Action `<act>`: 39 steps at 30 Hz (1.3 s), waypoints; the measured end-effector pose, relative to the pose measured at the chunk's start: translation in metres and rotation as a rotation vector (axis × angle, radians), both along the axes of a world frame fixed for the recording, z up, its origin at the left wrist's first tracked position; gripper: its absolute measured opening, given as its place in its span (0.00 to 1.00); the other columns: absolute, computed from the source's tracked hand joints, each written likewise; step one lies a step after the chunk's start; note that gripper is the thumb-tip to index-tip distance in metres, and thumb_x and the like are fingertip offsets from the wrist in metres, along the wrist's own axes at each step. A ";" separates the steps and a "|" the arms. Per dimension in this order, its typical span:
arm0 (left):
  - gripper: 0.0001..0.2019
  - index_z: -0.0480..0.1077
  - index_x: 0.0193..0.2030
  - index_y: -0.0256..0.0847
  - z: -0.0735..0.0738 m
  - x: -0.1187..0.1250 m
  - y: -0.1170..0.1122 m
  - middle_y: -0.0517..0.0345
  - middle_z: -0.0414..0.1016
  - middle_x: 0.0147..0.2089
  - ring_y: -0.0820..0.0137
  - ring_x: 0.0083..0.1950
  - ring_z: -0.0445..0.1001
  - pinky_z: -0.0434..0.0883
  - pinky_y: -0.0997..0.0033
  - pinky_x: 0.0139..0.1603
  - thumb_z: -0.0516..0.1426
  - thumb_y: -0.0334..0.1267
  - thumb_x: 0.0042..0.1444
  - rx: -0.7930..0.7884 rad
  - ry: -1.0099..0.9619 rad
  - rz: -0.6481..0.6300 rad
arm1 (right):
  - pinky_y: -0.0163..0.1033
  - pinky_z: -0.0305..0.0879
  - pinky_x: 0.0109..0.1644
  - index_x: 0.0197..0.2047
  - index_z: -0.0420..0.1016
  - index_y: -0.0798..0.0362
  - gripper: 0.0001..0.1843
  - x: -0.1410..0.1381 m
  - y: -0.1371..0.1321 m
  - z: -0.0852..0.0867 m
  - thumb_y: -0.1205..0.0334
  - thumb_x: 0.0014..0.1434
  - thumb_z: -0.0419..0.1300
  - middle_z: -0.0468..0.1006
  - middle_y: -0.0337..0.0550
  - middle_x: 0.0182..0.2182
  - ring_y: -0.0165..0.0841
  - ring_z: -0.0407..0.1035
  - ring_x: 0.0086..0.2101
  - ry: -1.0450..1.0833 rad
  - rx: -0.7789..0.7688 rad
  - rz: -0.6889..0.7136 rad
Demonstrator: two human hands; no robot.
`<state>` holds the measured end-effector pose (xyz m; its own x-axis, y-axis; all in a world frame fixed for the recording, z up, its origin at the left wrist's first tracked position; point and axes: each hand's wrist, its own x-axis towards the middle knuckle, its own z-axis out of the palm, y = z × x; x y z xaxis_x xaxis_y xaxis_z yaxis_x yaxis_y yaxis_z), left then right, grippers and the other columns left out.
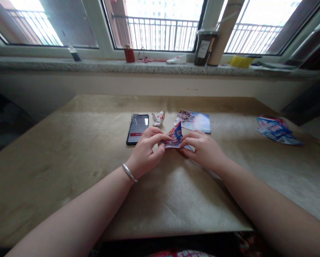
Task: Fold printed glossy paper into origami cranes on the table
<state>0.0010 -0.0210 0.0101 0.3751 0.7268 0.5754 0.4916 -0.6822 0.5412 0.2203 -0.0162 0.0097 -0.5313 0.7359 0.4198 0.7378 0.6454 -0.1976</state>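
Note:
A folded piece of printed paper (175,137), blue with red and white lettering, is held just above the table between both hands, one corner pointing up. My left hand (151,147), with a silver bangle at the wrist, pinches its left end between thumb and fingers. On the other side, my right hand (199,147) grips the right edge, thumb below and fingers above. Close behind stands a small folded-paper figure (158,118), white with red and orange print. A flat printed sheet (198,122) in pale blue lies beyond my right hand.
A smartphone (138,129) with its screen lit lies left of the paper figure. Several blue and red printed papers (276,129) are piled on the right of the table (69,160). The windowsill (101,67) behind carries a red container (129,54), a dark-filled jar (202,48) and yellow tape (241,61).

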 end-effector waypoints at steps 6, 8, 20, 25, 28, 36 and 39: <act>0.14 0.74 0.43 0.41 0.001 -0.002 0.001 0.51 0.65 0.51 0.61 0.53 0.64 0.63 0.54 0.56 0.48 0.39 0.61 -0.035 0.269 0.207 | 0.40 0.65 0.45 0.31 0.76 0.50 0.03 -0.001 -0.001 0.000 0.64 0.55 0.60 0.78 0.39 0.39 0.35 0.69 0.42 -0.097 -0.087 0.073; 0.13 0.75 0.43 0.44 0.002 -0.002 0.000 0.51 0.65 0.54 0.59 0.55 0.63 0.61 0.51 0.57 0.51 0.42 0.60 -0.001 0.354 0.302 | 0.41 0.65 0.45 0.31 0.76 0.50 0.04 -0.001 -0.001 0.001 0.65 0.55 0.60 0.79 0.39 0.40 0.36 0.69 0.42 -0.125 -0.102 0.085; 0.21 0.74 0.47 0.40 -0.004 -0.003 0.000 0.48 0.65 0.59 0.53 0.61 0.56 0.54 0.48 0.62 0.49 0.51 0.60 0.025 0.631 0.466 | 0.39 0.64 0.45 0.31 0.73 0.51 0.04 0.001 0.001 0.000 0.66 0.55 0.57 0.78 0.41 0.38 0.36 0.69 0.42 -0.218 -0.188 0.071; 0.13 0.78 0.38 0.42 -0.001 -0.003 -0.001 0.53 0.69 0.57 0.53 0.63 0.55 0.50 0.47 0.65 0.54 0.44 0.57 0.094 0.616 0.317 | 0.38 0.63 0.44 0.31 0.73 0.50 0.04 0.000 0.001 0.002 0.66 0.54 0.57 0.78 0.41 0.37 0.36 0.69 0.42 -0.238 -0.201 0.032; 0.11 0.78 0.37 0.44 0.000 -0.002 -0.001 0.56 0.75 0.49 0.58 0.59 0.63 0.48 0.47 0.67 0.53 0.40 0.58 0.105 0.619 0.121 | 0.39 0.63 0.43 0.32 0.73 0.50 0.06 -0.001 0.000 0.002 0.67 0.53 0.56 0.78 0.40 0.36 0.36 0.70 0.40 -0.241 -0.193 0.002; 0.11 0.73 0.46 0.41 -0.005 0.000 0.001 0.53 0.74 0.50 0.64 0.51 0.71 0.67 0.59 0.56 0.53 0.36 0.59 -0.009 0.603 -0.151 | 0.41 0.64 0.47 0.38 0.74 0.50 0.09 0.000 0.003 -0.003 0.67 0.53 0.55 0.78 0.44 0.39 0.38 0.70 0.42 -0.175 -0.168 -0.047; 0.11 0.73 0.47 0.40 -0.005 0.000 0.002 0.52 0.74 0.50 0.64 0.51 0.71 0.68 0.60 0.54 0.53 0.36 0.59 -0.054 0.586 -0.152 | 0.41 0.65 0.46 0.38 0.74 0.51 0.09 0.000 0.005 -0.005 0.68 0.55 0.55 0.78 0.44 0.38 0.37 0.70 0.40 -0.142 -0.165 -0.032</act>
